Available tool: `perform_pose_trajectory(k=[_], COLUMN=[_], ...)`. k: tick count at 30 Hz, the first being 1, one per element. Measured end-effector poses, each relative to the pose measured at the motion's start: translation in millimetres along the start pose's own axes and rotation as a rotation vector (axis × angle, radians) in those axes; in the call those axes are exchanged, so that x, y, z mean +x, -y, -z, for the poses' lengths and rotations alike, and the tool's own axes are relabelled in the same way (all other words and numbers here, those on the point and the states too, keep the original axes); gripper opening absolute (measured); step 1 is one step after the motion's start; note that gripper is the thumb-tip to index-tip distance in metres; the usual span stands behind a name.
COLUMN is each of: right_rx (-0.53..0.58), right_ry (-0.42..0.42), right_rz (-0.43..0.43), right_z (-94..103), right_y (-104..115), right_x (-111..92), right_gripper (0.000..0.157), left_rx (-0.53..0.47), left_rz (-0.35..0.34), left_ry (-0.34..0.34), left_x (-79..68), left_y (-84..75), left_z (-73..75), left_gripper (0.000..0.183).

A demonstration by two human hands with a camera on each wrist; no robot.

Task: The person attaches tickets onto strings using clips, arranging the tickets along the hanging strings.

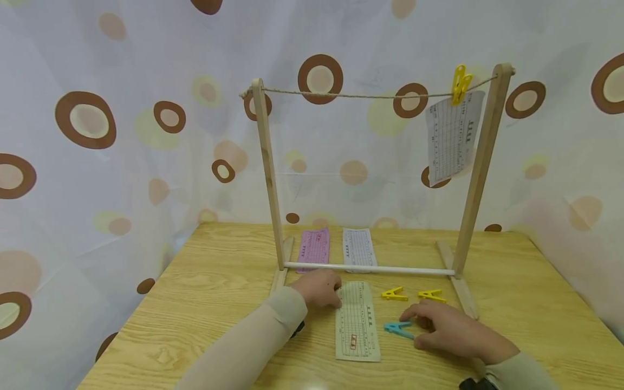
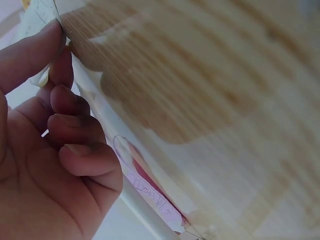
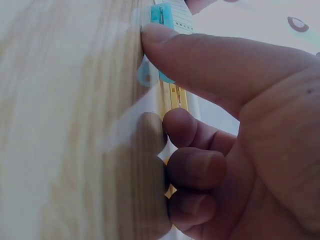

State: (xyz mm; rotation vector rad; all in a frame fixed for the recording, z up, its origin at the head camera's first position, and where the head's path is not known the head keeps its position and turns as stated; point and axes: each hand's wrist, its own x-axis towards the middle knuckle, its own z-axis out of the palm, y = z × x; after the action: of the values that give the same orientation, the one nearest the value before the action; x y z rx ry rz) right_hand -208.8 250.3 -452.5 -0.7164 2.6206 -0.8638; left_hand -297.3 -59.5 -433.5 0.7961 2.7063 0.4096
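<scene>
My left hand [image 1: 319, 287] pinches the upper left edge of a pale green printed slip [image 1: 358, 325] between thumb and forefinger. The left wrist view shows the slip's corner [image 2: 42, 20] at those fingertips, the other fingers curled. The slip lies lengthwise on the table and bears a red stamp. To its right, my right hand [image 1: 446, 330] has thumb and forefinger at the two spread handles of a light blue clothespin [image 1: 397, 328]. In the right wrist view the thumb partly covers this clothespin [image 3: 162, 15]. Two yellow clothespins [image 1: 394, 294] [image 1: 431, 295] lie just beyond.
A wooden frame [image 1: 268, 173] stands behind the hands, a rope [image 1: 351, 96] across its top and a white rod [image 1: 370, 268] low down. A yellow clothespin [image 1: 459, 86] holds a white slip [image 1: 453, 141] on the rope. Pink [image 1: 314, 246] and white [image 1: 358, 246] slips lie behind the rod.
</scene>
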Motion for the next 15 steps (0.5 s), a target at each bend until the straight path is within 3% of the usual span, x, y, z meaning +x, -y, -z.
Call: perform_pose_trajectory(k=[6, 15], right_rx=[-0.002, 0.049], right_ry=[-0.002, -0.015], right_rz=[-0.016, -0.043], right_z=[0.3, 1.3], right_y=[-0.5, 0.6], right_x=[-0.5, -1.3], right_gripper=[0.041, 0.038], left_rx=[0.022, -0.165], left_rz=[-0.017, 0.008], left_ry=[0.0, -0.028], left_x=[1.5, 2.1], left_y=[1.8, 9.7], left_z=[-0.5, 1.6], left_gripper=[0.033, 0.042])
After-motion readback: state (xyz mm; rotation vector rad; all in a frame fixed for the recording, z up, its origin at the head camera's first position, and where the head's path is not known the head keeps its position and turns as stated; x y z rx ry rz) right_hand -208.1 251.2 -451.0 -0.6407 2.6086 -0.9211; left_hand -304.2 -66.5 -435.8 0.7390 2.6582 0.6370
